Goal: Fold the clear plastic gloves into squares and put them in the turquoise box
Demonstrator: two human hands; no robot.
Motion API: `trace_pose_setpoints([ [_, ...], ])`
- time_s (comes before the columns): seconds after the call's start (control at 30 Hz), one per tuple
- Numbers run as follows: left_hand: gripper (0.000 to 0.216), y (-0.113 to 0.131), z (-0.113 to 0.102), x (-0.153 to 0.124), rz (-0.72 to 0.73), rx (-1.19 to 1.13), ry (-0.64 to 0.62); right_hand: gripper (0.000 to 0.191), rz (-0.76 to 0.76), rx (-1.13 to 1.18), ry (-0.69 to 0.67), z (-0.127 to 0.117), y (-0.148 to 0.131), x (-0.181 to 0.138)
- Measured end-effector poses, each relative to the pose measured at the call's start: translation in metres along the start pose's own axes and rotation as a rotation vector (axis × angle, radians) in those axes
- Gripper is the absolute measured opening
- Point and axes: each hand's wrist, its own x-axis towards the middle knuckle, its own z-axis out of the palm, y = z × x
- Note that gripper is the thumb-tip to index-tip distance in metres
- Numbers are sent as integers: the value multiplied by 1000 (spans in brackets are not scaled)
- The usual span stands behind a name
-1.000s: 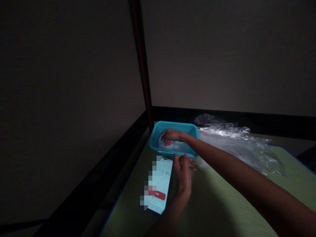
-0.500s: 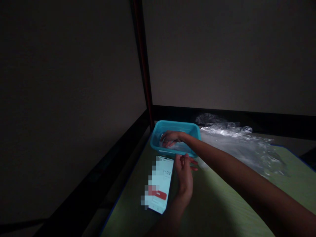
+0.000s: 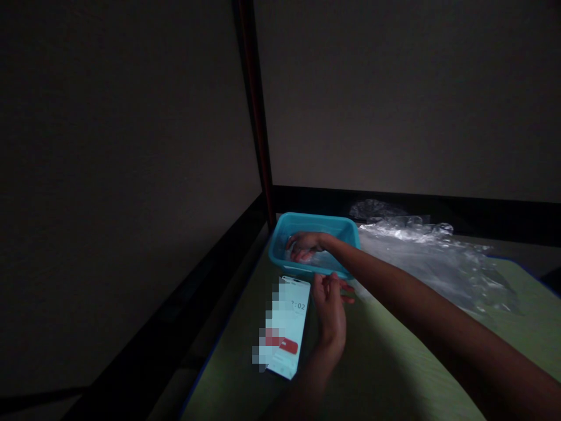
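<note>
Presently reaching with the right hand (image 3: 304, 245) down into a blue basin (image 3: 344, 230), with bent fingers at some clear, shiny stuff (image 3: 323, 259) inside; cannot tell, in such dim light, whether clamped on it. Holding the left hand (image 3: 329, 304) apart from the right, close by the near side of the basin, with fingers loosely spread. Can see a lit phone (image 3: 294, 316) just left of the left hand, face up on a green mat (image 3: 232, 351); crumpled clear plastic (image 3: 421, 257) to the right of both hands; dark walls (image 3: 416, 99) beyond.
</note>
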Motion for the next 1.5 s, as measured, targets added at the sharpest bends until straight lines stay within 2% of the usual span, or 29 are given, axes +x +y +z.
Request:
trace_pose_setpoints([
  [0.2, 34, 1, 0, 0, -4, 4, -17, 30, -79, 99, 37, -15, -2, -16],
  [0.3, 35, 1, -1, 0, 11, 9, -28, 22, -171, 176, 123, -28, -3, -38],
  [0.37, 34, 1, -2, 1, 19, 13, -38, 24, -234, 222, 184, -36, -1, -58],
  [0.47, 31, 0, -3, 2, 43, 20, -54, 24, -317, 275, 264, -44, 12, -93],
  [0.6, 33, -1, -4, 4, 52, 15, -73, 18, -432, 368, 369, -44, 51, -141],
  [0.67, 34, -1, -4, 5, 54, 6, -77, 21, -448, 366, 429, -40, 75, -162],
  [0.87, 34, -1, -5, 8, 76, -9, -89, 36, -363, 354, 593, -14, 148, -214],
  [1.07, 35, -4, -5, 13, 86, -22, -67, 38, -305, 451, 697, 19, 200, -244],
  [1.27, 35, -3, -2, 19, 91, -25, -34, 43, -291, 569, 711, 44, 228, -252],
  [1.5, 28, 3, 2, 21, 119, -29, 0, 36, -370, 594, 680, 50, 241, -247],
])
